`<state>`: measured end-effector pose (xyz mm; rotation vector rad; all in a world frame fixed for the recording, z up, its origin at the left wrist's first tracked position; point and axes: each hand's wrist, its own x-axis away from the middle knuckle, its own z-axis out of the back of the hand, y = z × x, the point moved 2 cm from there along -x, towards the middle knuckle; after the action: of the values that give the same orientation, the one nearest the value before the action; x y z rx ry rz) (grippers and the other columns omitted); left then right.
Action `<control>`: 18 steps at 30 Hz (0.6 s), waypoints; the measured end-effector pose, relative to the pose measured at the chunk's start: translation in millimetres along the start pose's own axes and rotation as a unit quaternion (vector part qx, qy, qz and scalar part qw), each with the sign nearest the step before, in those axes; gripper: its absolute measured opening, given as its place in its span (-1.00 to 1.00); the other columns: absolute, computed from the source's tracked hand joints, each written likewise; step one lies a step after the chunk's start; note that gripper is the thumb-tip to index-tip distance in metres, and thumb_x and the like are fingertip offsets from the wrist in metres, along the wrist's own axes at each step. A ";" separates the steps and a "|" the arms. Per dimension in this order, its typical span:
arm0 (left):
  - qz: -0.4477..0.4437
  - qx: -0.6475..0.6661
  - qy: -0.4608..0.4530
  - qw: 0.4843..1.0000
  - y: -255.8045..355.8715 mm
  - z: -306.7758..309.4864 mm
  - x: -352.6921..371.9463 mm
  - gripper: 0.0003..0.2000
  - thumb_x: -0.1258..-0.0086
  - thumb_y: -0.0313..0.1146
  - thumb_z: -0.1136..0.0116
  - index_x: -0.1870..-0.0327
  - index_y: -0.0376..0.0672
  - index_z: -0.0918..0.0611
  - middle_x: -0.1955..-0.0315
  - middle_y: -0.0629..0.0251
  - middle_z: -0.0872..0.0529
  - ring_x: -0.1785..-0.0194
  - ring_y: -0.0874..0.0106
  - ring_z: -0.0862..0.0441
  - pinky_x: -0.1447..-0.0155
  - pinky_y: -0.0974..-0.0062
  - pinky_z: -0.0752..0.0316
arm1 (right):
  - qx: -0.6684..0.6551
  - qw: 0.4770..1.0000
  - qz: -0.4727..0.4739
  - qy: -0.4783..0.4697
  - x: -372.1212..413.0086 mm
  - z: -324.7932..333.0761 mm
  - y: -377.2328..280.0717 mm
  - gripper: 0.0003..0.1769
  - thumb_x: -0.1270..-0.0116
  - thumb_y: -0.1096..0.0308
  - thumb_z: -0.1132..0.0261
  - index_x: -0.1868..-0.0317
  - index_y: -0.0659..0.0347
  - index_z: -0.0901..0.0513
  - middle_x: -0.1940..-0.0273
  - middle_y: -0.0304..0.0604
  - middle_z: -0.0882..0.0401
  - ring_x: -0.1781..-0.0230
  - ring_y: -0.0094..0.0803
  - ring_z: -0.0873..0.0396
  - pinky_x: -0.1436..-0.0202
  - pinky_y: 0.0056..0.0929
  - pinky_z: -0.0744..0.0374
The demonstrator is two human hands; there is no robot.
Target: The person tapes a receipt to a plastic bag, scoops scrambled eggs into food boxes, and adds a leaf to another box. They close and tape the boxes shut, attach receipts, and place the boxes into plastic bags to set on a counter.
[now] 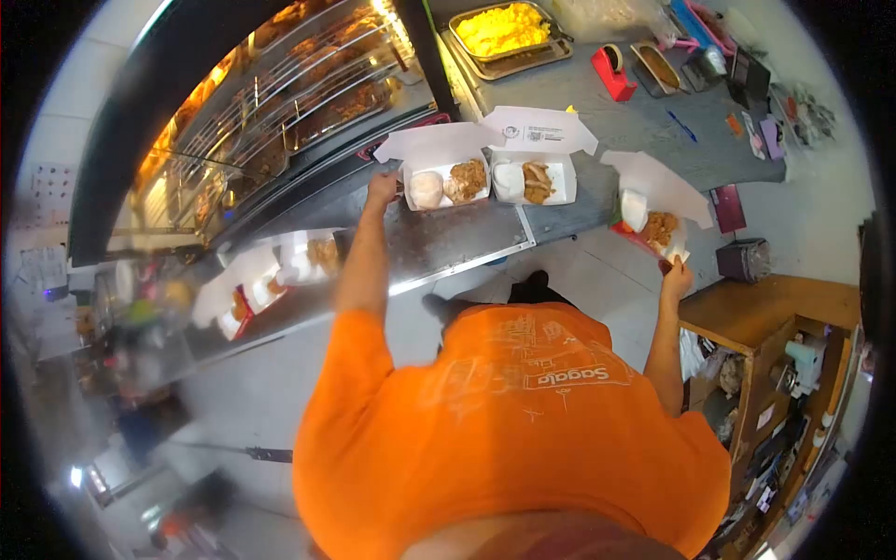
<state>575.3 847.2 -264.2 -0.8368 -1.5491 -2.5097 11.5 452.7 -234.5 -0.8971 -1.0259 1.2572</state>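
Observation:
My right hand [677,277] grips the lower corner of an open cardboard meal box [702,207], tilted off the counter's right end, with a white wrapped portion [635,211] and fried chicken [662,227] in it. At the left, my left hand [383,187] has its fingers closed at the side wall of another open meal box [445,200]. That one holds a wrapped white portion [427,189] and fried chicken [466,179]. Touching its right side stands a third open box [557,196] with a white portion and brown chicken pieces [539,183].
A lit glass display cabinet [280,103] with food on racks stands upper left. More open boxes [245,301] lie on the left counter. Behind are a tray of yellow food [504,33], a red tape dispenser [613,75] and a blue pen [682,126]. Wooden shelving [747,308] stands at right.

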 end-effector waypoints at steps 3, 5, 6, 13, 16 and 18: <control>-0.023 -0.088 0.018 0.996 2.6 -1.3 7.8 -0.63 -0.23 -0.10 -0.11 0.26 -0.28 -0.71 0.42 -0.01 -0.72 0.28 0.24 -0.71 0.21 0.34 -0.58 | 0.106 0.994 0.010 0.004 -50.5 -15.5 -6.4 -0.59 -0.32 0.23 -0.14 0.24 0.54 -0.62 0.42 0.09 -0.65 0.51 -0.21 -0.65 0.36 -0.36 -0.62; -0.018 -0.152 -0.001 0.988 -15.0 -1.5 -0.6 -0.65 -0.22 -0.12 -0.09 0.25 -0.25 -0.72 0.38 -0.03 -0.72 0.27 0.21 -0.71 0.17 0.33 -0.58 | 0.161 0.987 0.030 -0.010 -90.8 -35.7 10.5 -0.57 -0.32 0.19 -0.12 0.23 0.50 -0.64 0.40 0.12 -0.66 0.47 -0.14 -0.65 0.31 -0.30 -0.60; -0.020 -0.215 -0.026 0.976 -20.6 -5.6 -8.9 -0.67 -0.22 -0.15 -0.08 0.24 -0.21 -0.73 0.34 -0.05 -0.72 0.26 0.18 -0.72 0.14 0.32 -0.58 | 0.212 0.976 0.051 -0.015 -115.5 -48.5 24.4 -0.55 -0.31 0.15 -0.10 0.21 0.46 -0.65 0.38 0.14 -0.66 0.43 -0.06 -0.66 0.27 -0.23 -0.58; -0.128 -0.259 0.055 0.956 10.6 -2.6 16.6 -0.70 -0.21 -0.22 0.00 0.28 -0.24 -0.71 0.27 -0.13 -0.68 0.10 0.00 -0.65 -0.02 0.18 -0.51 | 0.304 0.950 0.045 0.054 -120.1 -145.2 -21.0 -0.55 -0.35 0.11 -0.08 0.22 0.40 -0.64 0.25 0.17 -0.66 0.25 0.07 -0.62 0.21 -0.13 -0.51; -0.160 -0.330 0.056 0.929 0.6 0.1 9.8 -0.69 -0.23 -0.23 0.02 0.31 -0.28 -0.70 0.31 -0.13 -0.68 0.12 0.01 -0.66 -0.01 0.18 -0.51 | 0.189 0.969 0.093 0.128 -90.1 -169.1 -43.0 -0.60 -0.37 0.14 -0.10 0.22 0.40 -0.61 0.22 0.14 -0.65 0.21 0.03 -0.61 0.17 -0.16 -0.51; -0.119 -0.303 0.040 0.945 1.1 -3.2 23.2 -0.68 -0.23 -0.23 0.01 0.31 -0.30 -0.69 0.32 -0.14 -0.68 0.13 0.00 -0.65 0.01 0.18 -0.51 | 0.103 0.945 0.283 0.128 -57.2 -180.7 -56.9 -0.65 -0.37 0.19 -0.14 0.21 0.38 -0.59 0.25 0.10 -0.64 0.20 -0.03 -0.61 0.15 -0.19 -0.51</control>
<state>554.6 848.8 -253.2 -0.6019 -0.8891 -3.2161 199.8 392.3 -242.9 -1.2006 -0.4238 1.6326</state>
